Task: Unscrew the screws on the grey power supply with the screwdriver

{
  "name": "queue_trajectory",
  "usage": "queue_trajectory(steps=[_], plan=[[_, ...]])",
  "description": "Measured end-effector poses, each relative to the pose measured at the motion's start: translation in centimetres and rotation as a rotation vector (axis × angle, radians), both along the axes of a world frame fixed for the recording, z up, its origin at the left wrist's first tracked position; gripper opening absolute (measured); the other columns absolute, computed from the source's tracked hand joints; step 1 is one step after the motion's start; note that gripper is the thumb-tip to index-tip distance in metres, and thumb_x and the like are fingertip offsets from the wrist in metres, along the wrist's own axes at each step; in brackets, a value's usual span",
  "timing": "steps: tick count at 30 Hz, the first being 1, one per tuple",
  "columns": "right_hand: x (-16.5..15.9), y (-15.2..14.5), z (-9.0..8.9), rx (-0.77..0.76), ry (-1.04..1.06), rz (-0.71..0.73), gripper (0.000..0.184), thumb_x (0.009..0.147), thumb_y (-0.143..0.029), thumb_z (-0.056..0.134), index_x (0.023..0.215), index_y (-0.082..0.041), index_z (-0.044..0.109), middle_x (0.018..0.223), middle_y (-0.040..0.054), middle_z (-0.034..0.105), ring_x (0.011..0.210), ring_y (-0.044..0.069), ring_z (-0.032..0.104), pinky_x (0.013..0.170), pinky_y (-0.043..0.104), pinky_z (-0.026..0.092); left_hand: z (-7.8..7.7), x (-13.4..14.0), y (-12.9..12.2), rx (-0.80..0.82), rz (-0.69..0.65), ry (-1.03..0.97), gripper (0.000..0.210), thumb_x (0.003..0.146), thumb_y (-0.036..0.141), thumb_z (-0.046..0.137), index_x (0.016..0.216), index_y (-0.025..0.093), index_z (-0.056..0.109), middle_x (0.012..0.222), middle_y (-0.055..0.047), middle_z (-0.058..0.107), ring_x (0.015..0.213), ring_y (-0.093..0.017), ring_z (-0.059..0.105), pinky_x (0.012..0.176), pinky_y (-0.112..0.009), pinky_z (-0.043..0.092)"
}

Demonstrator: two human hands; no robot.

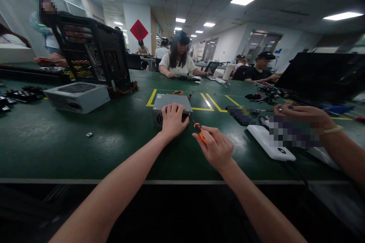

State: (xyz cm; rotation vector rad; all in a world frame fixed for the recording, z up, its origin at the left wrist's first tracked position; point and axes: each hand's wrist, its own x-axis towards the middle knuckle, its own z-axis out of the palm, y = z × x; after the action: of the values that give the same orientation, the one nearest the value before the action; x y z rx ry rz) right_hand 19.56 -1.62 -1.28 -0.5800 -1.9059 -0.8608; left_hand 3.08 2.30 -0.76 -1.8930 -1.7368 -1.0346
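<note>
A grey metal computer power supply unit (178, 100) sits on the green table in front of me, with coloured cables coming out behind it. My left hand (172, 122) grips it from above, fingers on the top and thumb along the near right side. In my right hand (216, 148) is an orange-and-black screwdriver (197, 127), held by its handle. Its thin shaft points up and left at the unit's near right corner; whether the tip touches a screw is too small to tell.
Left of me stand a second power supply unit (76, 97) and an open black computer case (97, 51). A tiny white piece (89, 134) lies on the table. On the right are a white power bank (270, 142) and another person's hand (306, 117). A person (179, 59) sits opposite.
</note>
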Motion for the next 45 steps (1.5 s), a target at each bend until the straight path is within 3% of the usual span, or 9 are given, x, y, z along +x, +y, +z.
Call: queue_trajectory(steps=[4,8,13,18,22,26,31,36,45], plan=[[-0.13,-0.08,0.03,-0.05,-0.012,0.031,0.031,0.076,-0.016,0.058,0.102,-0.02,0.041,0.105,0.0124,0.06,0.091,0.018,0.06,0.07,0.026,0.047,0.01,0.0,-0.02,0.009,0.006,0.01,0.027,0.077,0.035,0.053,0.1,0.021,0.051,0.104,-0.007,0.049,0.101,-0.026,0.041,0.093,-0.041,0.024],[-0.11,0.0,0.04,-0.017,0.021,-0.001,0.031,0.075,-0.017,0.061,0.099,-0.021,0.043,0.09,0.0061,0.063,0.072,0.013,0.06,0.06,0.022,0.046,-0.03,0.01,0.01,0.018,0.01,0.015,0.026,0.077,0.035,0.053,0.1,0.022,0.051,0.104,-0.007,0.05,0.102,-0.025,0.042,0.093,-0.041,0.025],[-0.08,0.16,-0.01,-0.067,0.007,0.051,0.034,0.074,-0.013,0.06,0.102,-0.019,0.041,0.105,0.0126,0.059,0.092,0.018,0.059,0.071,0.026,0.048,-0.05,-0.01,0.06,0.02,0.013,0.015,0.027,0.077,0.035,0.053,0.099,0.021,0.051,0.104,-0.007,0.05,0.101,-0.026,0.042,0.094,-0.041,0.025],[-0.06,0.19,0.07,-0.031,0.041,0.015,0.03,0.076,-0.019,0.06,0.1,-0.021,0.043,0.091,0.006,0.064,0.074,0.013,0.061,0.062,0.022,0.046,-0.17,-0.07,0.17,0.032,0.016,0.025,0.027,0.077,0.036,0.054,0.1,0.022,0.051,0.104,-0.008,0.05,0.101,-0.026,0.042,0.093,-0.041,0.025],[-0.07,0.15,0.07,-0.07,0.001,0.052,0.03,0.076,-0.014,0.057,0.101,-0.02,0.041,0.106,0.0118,0.06,0.094,0.017,0.059,0.071,0.026,0.047,-0.24,-0.05,0.19,0.036,0.013,0.025,0.026,0.077,0.036,0.053,0.099,0.022,0.051,0.104,-0.007,0.05,0.101,-0.025,0.042,0.093,-0.041,0.024],[-0.05,0.11,0.08,-0.029,0.033,0.022,0.027,0.077,-0.016,0.059,0.098,-0.021,0.044,0.09,0.0058,0.065,0.075,0.013,0.062,0.062,0.021,0.045,-0.2,-0.02,0.15,0.031,0.008,0.015,0.026,0.077,0.035,0.053,0.1,0.022,0.051,0.104,-0.008,0.049,0.102,-0.025,0.042,0.094,-0.041,0.024],[-0.01,0.08,0.05,-0.08,0.008,0.055,0.029,0.076,-0.014,0.057,0.1,-0.02,0.042,0.105,0.0119,0.061,0.094,0.018,0.06,0.072,0.026,0.047,-0.08,-0.02,0.04,0.015,0.003,0.005,0.026,0.078,0.035,0.052,0.1,0.022,0.051,0.105,-0.007,0.049,0.102,-0.025,0.042,0.095,-0.041,0.024],[0.1,0.17,-0.06,-0.03,0.027,0.001,0.027,0.076,-0.018,0.06,0.098,-0.021,0.044,0.089,0.0059,0.065,0.072,0.013,0.061,0.062,0.022,0.046,0.03,0.0,-0.04,-0.001,-0.005,-0.009,0.025,0.078,0.034,0.053,0.1,0.022,0.051,0.106,-0.007,0.049,0.104,-0.025,0.041,0.095,-0.041,0.024],[0.04,0.01,0.11,-0.028,0.049,-0.009,0.031,0.075,-0.016,0.061,0.1,-0.02,0.044,0.089,0.0068,0.066,0.073,0.013,0.062,0.062,0.022,0.045,-0.14,0.02,0.07,0.024,0.013,0.018,0.026,0.078,0.036,0.052,0.1,0.022,0.052,0.105,-0.007,0.049,0.102,-0.025,0.041,0.095,-0.041,0.024]])
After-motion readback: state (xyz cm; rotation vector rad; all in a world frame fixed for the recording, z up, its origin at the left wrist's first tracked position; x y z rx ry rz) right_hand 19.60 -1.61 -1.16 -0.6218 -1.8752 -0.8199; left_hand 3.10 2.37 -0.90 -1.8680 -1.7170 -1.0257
